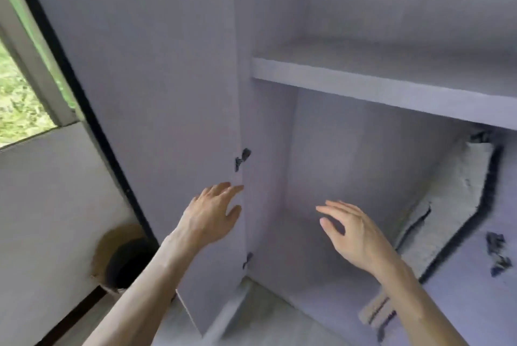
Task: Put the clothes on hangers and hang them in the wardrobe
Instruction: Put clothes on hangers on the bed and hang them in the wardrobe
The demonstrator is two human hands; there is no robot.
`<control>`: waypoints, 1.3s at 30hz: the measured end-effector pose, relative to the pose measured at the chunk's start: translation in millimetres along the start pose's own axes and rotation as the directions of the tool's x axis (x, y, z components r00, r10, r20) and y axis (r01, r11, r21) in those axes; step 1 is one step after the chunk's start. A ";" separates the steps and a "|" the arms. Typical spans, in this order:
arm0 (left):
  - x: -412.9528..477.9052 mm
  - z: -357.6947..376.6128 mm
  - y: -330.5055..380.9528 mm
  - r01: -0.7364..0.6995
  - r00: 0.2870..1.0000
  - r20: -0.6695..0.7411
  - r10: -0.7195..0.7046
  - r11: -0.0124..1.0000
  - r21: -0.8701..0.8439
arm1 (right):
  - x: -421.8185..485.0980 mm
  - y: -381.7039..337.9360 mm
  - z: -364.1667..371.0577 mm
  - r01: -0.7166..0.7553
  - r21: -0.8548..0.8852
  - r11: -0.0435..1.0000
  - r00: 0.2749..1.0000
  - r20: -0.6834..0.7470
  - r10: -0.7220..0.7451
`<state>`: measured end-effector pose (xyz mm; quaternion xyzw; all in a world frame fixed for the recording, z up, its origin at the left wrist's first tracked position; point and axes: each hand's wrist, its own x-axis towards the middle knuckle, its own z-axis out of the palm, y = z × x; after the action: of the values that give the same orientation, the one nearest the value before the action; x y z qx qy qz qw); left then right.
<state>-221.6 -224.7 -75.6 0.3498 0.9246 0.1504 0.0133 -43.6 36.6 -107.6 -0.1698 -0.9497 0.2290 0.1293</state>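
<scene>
A pale grey wardrobe (349,149) stands open in front of me, with a shelf (391,88) across its upper part. A grey-white garment with dark edging (453,200) hangs inside at the right. My left hand (209,217) reaches forward with straight fingers touching the inner face of the open left door (154,93), near a dark hinge (242,159). My right hand (352,233) hovers empty in the wardrobe opening, fingers spread and relaxed. No hanger shows clearly.
A window with greenery (16,88) is at the far left beside a dark frame strip (92,121). A round woven basket (120,256) stands on the floor below the left door. The right door (475,303) carries dark hinges.
</scene>
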 end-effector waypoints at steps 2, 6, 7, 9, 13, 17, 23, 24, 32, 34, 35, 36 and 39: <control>43.0 -5.6 12.2 -0.118 0.993 -0.024 0.118 0.993 -0.005 | 3.0 13.7 -15.6 -0.096 -0.022 0.995 0.993 -0.069 0.094; 127.2 -17.9 37.3 -0.346 0.926 -0.144 0.349 0.937 0.045 | -1.4 36.4 -38.7 -0.266 -0.045 0.963 0.949 -0.190 0.253; 147.1 -20.0 46.5 -0.397 0.898 -0.176 0.402 0.915 0.067 | -5.5 40.2 -42.8 -0.307 -0.042 0.951 0.933 -0.209 0.292; 181.8 -23.9 69.6 -0.476 0.842 -0.232 0.487 0.873 0.104 | -14.9 47.0 -48.8 -0.373 -0.047 0.927 0.907 -0.231 0.353; 236.6 -29.9 122.4 -0.612 0.707 -0.348 0.615 0.780 0.135 | -26.7 62.4 -58.3 -0.492 -0.054 0.869 0.847 -0.261 0.463; 283.6 -24.7 168.7 -0.635 0.634 -0.415 0.652 0.746 0.202 | -16.8 89.3 -73.6 -0.567 -0.058 0.822 0.805 -0.248 0.538; 334.5 25.8 198.9 -0.551 0.640 -0.507 0.577 0.805 0.222 | 23.5 167.4 -101.3 -0.722 -0.079 0.688 0.682 -0.252 0.686; 339.3 31.6 201.7 -0.541 0.615 -0.556 0.559 0.812 0.218 | 33.3 180.5 -107.7 -0.747 -0.077 0.660 0.652 -0.281 0.705; 372.9 55.2 209.9 -0.517 0.383 -0.771 0.509 0.809 0.278 | 106.8 271.2 -140.5 -0.896 -0.098 0.433 0.444 -0.170 0.880; 375.6 57.1 209.9 -0.510 0.370 -0.776 0.512 0.809 0.291 | 117.9 282.9 -137.8 -0.880 -0.045 0.473 0.473 -0.166 0.865; 375.4 57.2 210.2 -0.505 0.366 -0.777 0.512 0.811 0.296 | 123.7 287.9 -135.1 -0.869 -0.001 0.495 0.487 -0.176 0.855; 375.0 57.0 210.5 -0.500 0.368 -0.776 0.512 0.813 0.298 | 129.7 292.8 -131.5 -0.852 0.053 0.521 0.505 -0.180 0.844; 372.5 56.2 211.1 -0.491 0.384 -0.772 0.506 0.820 0.293 | 144.8 295.9 -117.6 -0.760 0.252 0.599 0.575 -0.169 0.801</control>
<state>-359.8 182.7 -38.5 0.4979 0.6716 0.2851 -0.4688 -59.3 385.7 -123.7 -0.5900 -0.7302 0.3088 0.1530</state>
